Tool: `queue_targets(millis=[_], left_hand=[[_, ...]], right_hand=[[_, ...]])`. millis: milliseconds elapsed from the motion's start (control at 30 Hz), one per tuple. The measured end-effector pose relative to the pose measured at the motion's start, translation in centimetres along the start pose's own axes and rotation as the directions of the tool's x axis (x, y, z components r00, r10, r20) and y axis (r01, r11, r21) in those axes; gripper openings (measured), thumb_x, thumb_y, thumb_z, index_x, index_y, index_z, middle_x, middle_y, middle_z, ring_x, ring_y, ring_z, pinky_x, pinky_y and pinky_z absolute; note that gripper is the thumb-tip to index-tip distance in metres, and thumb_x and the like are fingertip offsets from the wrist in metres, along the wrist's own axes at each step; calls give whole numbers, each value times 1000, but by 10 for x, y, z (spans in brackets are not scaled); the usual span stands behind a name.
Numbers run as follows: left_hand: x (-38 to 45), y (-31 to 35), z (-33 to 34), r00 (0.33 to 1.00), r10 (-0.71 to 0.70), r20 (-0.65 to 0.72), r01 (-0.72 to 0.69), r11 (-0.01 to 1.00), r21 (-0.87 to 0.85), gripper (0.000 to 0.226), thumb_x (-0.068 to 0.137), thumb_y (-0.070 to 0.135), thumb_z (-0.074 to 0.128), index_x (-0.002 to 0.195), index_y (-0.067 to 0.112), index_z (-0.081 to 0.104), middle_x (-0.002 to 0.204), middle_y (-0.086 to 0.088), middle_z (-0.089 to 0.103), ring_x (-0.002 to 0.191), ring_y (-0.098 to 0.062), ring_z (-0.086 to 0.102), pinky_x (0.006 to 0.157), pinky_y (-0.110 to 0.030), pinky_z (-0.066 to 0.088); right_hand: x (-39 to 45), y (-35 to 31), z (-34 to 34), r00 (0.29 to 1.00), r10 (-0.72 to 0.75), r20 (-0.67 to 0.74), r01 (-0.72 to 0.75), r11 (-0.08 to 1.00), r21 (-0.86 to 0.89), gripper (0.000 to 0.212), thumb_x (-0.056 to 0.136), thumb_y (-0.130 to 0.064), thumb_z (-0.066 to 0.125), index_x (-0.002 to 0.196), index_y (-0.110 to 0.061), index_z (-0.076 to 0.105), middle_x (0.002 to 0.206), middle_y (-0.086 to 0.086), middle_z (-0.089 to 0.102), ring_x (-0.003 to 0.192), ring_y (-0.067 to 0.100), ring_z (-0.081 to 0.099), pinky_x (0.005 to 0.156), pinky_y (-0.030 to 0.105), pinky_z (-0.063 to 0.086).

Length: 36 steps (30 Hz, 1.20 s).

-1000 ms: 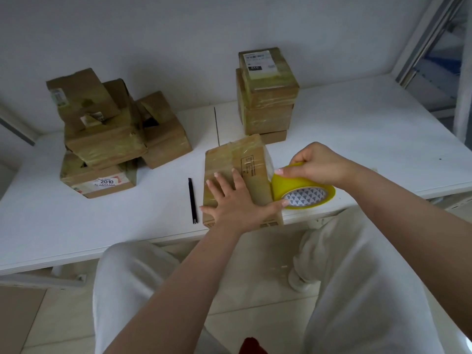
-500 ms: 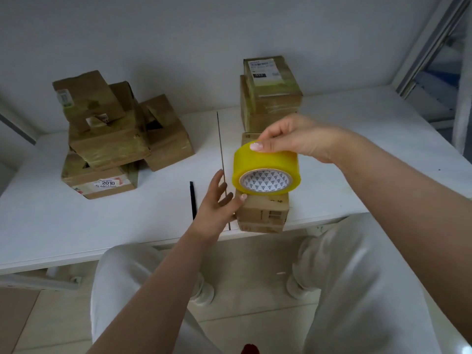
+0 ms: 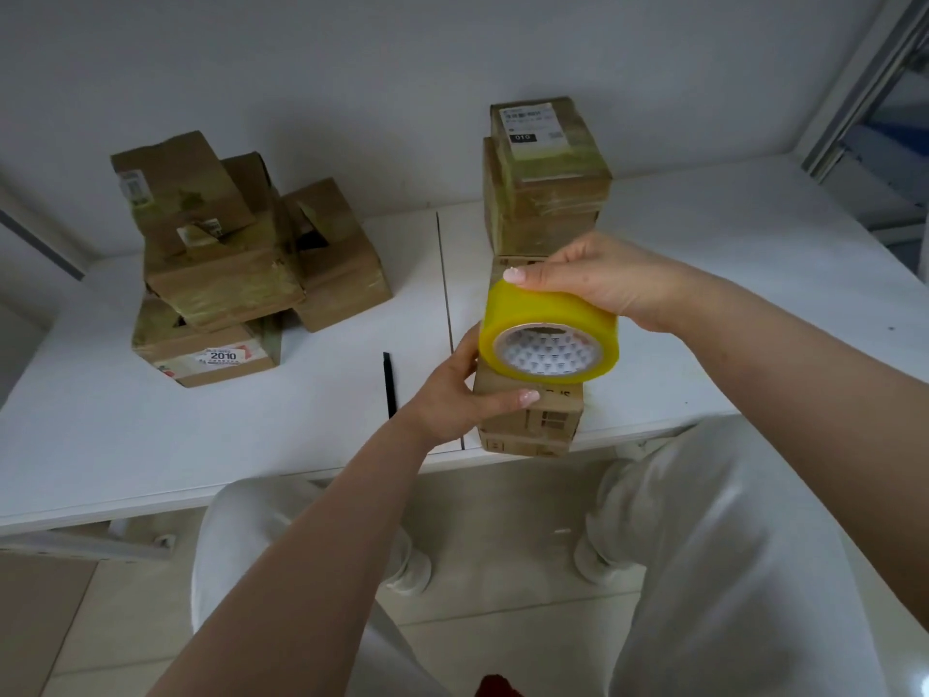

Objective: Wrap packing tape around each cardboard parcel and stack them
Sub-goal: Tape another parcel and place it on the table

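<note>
Yellow tape roll (image 3: 548,344): core axis pointed toward camera, right hand (image 3: 598,284) fingers curled over it; left hand (image 3: 452,394) gripped upright parcel (image 3: 528,420).

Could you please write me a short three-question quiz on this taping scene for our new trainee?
1. True or false: the right hand grips the yellow tape roll from above.
2. Which does the left hand hold? A) the black pen B) the cardboard parcel at the table's front edge C) the "2010" box
3. Fill in: the neat parcel stack by the wall has a label reading ___.

Key: 1 true; 2 B; 3 010.
</note>
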<state>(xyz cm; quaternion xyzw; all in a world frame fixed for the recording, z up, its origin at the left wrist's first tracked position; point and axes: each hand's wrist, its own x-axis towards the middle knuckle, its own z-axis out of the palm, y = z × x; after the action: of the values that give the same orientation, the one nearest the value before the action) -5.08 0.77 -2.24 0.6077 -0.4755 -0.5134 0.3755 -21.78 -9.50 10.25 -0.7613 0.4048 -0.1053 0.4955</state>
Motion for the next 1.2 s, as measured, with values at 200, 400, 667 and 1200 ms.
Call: queue_targets(millis=[200,400,667,1200], left_hand=[[-4,6,-1,997,53,55,-54,998,19,92,70,41,79,144,52,26,141,22,34,130,-11,43,98,-32,52],[-3,8,-5,998,13,67,-16,999,43,95,67,43,80,144,54,24,143,18,35,132,-15,42,102,-40,50],[-5,23,-3,999,-21,46,8,966,259,99,66,49,77,147,48,20,150,20,23,141,-16,27,113,-45,37],[13,51,40,994,103,-38,-28,579,815,91,67,52,77,139,61,22,161,2,-20,147,-25,-21,110,-68,12]], right_hand=[[-32,35,-56,981,164,-101,-184,954,-238,46,75,-61,69,69,-15,70,60,-2,68,59,16,66,62,27,48],[-36,88,-42,955,287,-73,-295,945,-139,39,74,-58,72,78,-19,74,85,4,71,81,24,68,78,35,55],[-28,111,-21,962,271,-43,-272,962,-25,34,78,-54,71,79,-20,74,86,3,71,79,19,68,64,26,50],[-26,94,-27,993,106,-60,-98,988,120,60,55,-66,69,85,-14,75,85,4,73,83,22,70,79,33,55]])
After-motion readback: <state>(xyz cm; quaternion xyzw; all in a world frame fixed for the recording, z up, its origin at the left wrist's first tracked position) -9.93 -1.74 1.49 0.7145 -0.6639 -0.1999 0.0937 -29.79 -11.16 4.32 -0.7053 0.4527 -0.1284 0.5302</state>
